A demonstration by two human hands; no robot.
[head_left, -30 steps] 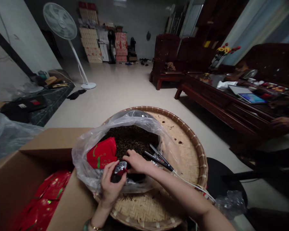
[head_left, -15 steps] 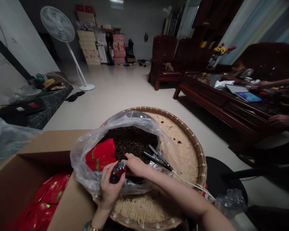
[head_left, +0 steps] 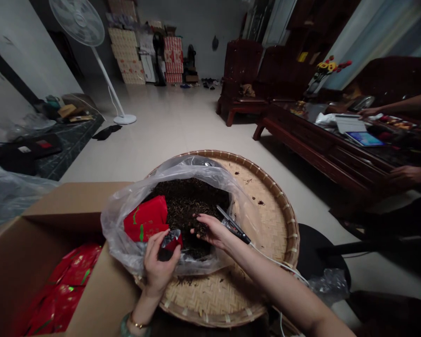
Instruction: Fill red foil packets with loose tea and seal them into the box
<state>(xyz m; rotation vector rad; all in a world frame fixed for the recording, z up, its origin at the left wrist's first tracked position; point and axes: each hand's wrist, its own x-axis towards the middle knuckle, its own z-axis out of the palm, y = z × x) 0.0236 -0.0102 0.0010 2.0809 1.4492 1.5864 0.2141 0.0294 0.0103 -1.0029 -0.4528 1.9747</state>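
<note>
Pinched in the left hand [head_left: 158, 267] is a small foil pouch [head_left: 170, 241], mouth apparently open. Since a moment ago, the right hand [head_left: 213, 230] has been lifted off it, fingers spread over loose tea [head_left: 187, 201] near the basket's [head_left: 266, 187] centre.

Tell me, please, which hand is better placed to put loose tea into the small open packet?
Probably the right hand: it lies open on the loose tea beside the small packet, while the left hand holds that packet.
</note>
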